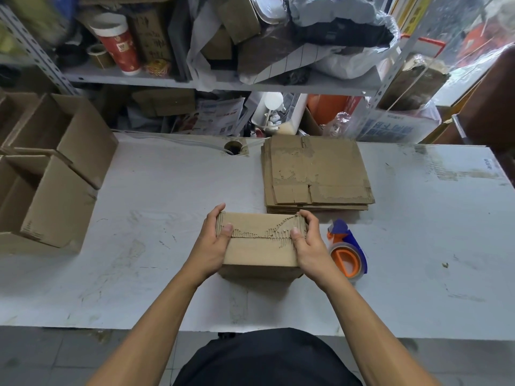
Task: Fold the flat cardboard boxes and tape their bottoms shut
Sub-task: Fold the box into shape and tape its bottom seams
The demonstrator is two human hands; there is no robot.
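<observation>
A folded cardboard box (260, 242) sits on the white bench (167, 274), near its front edge and about centred, with its closed flaps facing up. The flap seam runs across the top, and torn paper along it exposes the corrugation. No tape is visible on the seam.

Left hand (213, 246) grips the box's left end: thumb pressed on the top face near the seam, fingers curled round the far left corner. Right hand (308, 243) grips the right end in the same manner, thumb on top and fingers wrapped over the far right edge.

Tape dispenser (347, 250) (blue body, orange core, clear tape roll) lies on the bench just beside the right hand, not touched by it.

Stack of flat cardboard boxes (316, 174) lies behind the box, toward the bench's rear edge; the top sheet's surface is scuffed.

Two open assembled boxes (53, 174) stand at the bench's left end, touching, openings up (what shows of their interiors holds nothing; the bottoms are partly out of view).

Behind the bench, a metal shelf (139, 79) carries a red-and-white cup (119, 43), cardboard pieces and plastic bags (334, 37).
</observation>
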